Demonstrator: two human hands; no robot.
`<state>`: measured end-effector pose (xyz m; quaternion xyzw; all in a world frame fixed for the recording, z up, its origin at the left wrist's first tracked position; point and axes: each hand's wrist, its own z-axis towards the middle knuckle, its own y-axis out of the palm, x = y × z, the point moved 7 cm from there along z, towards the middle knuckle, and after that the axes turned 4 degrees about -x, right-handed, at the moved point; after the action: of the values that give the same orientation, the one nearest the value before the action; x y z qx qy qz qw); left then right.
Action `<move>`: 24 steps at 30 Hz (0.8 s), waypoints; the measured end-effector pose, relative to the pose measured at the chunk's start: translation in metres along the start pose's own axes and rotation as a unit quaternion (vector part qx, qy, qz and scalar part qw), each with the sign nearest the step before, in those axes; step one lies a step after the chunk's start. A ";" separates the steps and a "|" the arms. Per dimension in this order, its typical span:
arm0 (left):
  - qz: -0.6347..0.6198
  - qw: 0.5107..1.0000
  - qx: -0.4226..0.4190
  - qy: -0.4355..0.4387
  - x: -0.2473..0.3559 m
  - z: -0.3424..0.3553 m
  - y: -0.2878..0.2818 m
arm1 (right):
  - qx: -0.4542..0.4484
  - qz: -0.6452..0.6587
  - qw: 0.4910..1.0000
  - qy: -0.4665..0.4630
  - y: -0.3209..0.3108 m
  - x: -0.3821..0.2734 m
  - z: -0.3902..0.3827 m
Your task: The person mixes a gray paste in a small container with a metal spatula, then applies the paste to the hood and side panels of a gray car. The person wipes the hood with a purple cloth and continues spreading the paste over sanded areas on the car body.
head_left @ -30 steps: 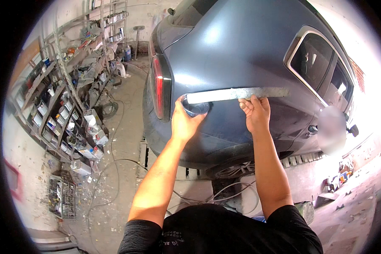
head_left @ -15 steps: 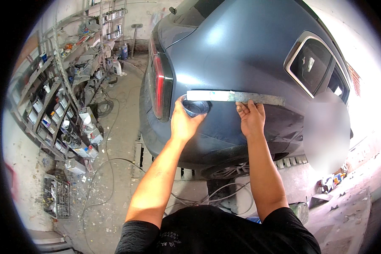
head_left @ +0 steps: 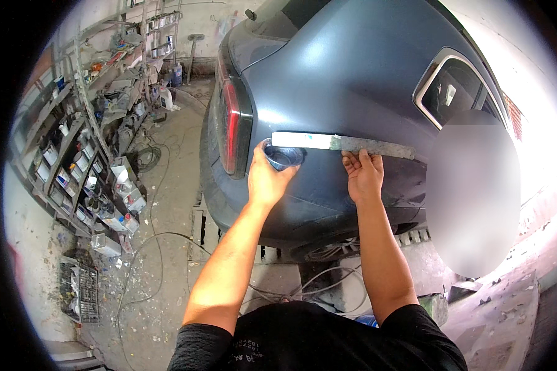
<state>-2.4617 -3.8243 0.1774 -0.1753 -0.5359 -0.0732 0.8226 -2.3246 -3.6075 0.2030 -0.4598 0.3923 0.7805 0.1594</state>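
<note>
My left hand [head_left: 267,180] is closed round a small dark cup [head_left: 284,162] with its mouth turned up toward me; what it contains is hard to make out. A long flat stick [head_left: 377,148], pale at its left end and grey and stained at its right, lies level across the cup's far rim. My right hand [head_left: 364,177] pinches the stick's grey part between thumb and fingers. Beyond both hands stands a dark blue-grey car [head_left: 334,80], its rear side panel facing me. The red tail light [head_left: 232,123] is just left of the cup.
Metal shelving [head_left: 80,93] crowded with cans and bottles runs along the left wall. A grey crate [head_left: 80,289] sits on the floor at lower left. Loose hoses [head_left: 328,272] cross the floor below my arms. A blurred shape [head_left: 473,198] covers part of the right side.
The blurred shape at right has grown and shifted left, covering more of the car's side window. My hands, the cup and the stick keep nearly the same positions, with the view shifted slightly.
</note>
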 end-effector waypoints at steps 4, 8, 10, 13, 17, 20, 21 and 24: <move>0.001 1.000 -0.002 -0.004 -0.006 -0.001 0.000 | -0.025 -0.029 0.999 -0.012 0.007 -0.008 0.000; 0.005 1.000 0.000 -0.009 -0.011 -0.005 0.002 | -0.059 -0.080 0.994 -0.034 0.022 -0.027 0.002; 0.005 1.000 0.008 0.004 -0.012 -0.006 0.004 | -0.075 -0.114 0.989 -0.050 0.028 -0.037 0.006; 0.001 1.000 0.014 0.012 -0.012 -0.007 0.005 | -0.095 -0.169 0.979 -0.064 0.039 -0.048 0.015; -0.006 1.000 0.002 -0.004 -0.014 -0.009 0.006 | -0.121 -0.231 0.964 -0.052 0.057 -0.052 0.034; 0.005 1.000 0.013 -0.011 -0.016 -0.012 0.006 | -0.130 -0.240 0.962 -0.021 0.064 -0.049 0.045; 0.010 1.000 0.020 -0.009 -0.016 -0.012 0.003 | -0.131 -0.242 0.961 -0.007 0.066 -0.046 0.047; 0.010 0.999 0.035 -0.011 -0.018 -0.013 0.003 | -0.119 -0.196 0.973 0.016 0.055 -0.037 0.050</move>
<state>-2.4565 -3.8273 0.1558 -0.1524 -0.5450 -0.0443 0.8233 -2.3680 -3.6009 0.2735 -0.5554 0.2014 0.7681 0.2470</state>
